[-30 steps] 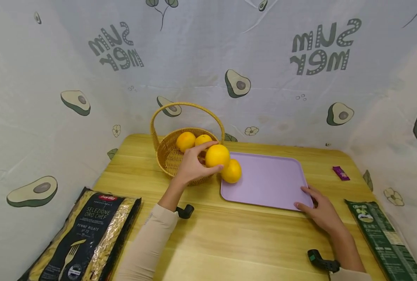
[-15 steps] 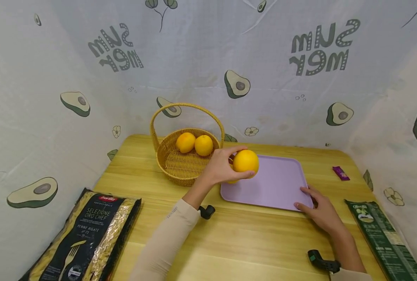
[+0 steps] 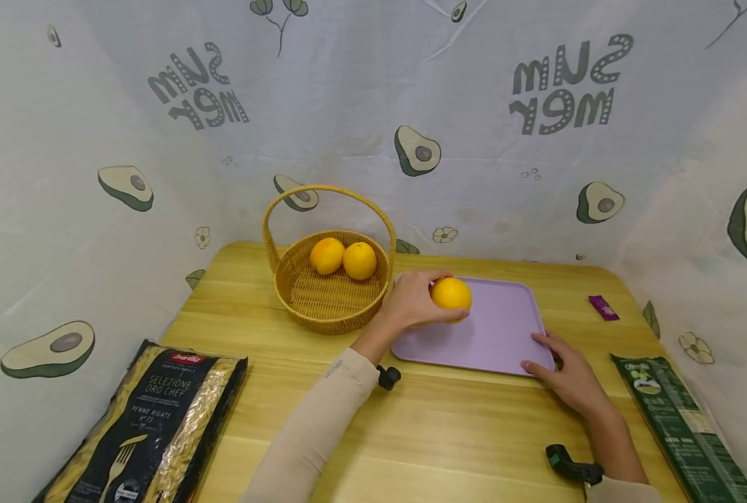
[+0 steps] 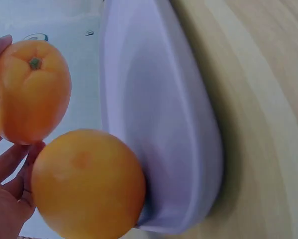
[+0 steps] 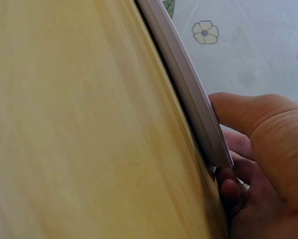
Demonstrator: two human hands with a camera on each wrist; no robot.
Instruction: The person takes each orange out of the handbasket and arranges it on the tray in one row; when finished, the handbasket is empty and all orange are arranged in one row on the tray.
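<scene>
Left hand (image 3: 411, 302) curled round an orange (image 3: 451, 293), gripping it from the basket side, held over the near-left part of a lilac tray (image 3: 505, 335). In the left wrist view, stem end with its small green calyx facing the camera and tilted up; fruit nearly round, slightly taller than wide there, so no real long axis to speak of. Second orange (image 4: 88, 183) lying in the tray's left corner, against the raised rim, just below the held one and partly hidden behind the hand in the head view; touching or not, impossible to tell.

Right hand (image 3: 571, 381) at the tray's near-right corner, thumb on top of the rim, fingers (image 5: 233, 191) tucked under the edge, pinching it. Tray flat on a wooden table (image 3: 448, 433), long axis running left to right.

Wicker basket (image 3: 329, 297) with a hoop handle just left of the tray, two more oranges (image 3: 343, 258) at its far side. Bag of penne (image 3: 149, 416) at the near-left table corner, dark green packet (image 3: 681, 426) at the near right, small purple wrapper (image 3: 602, 307) beyond it.
</scene>
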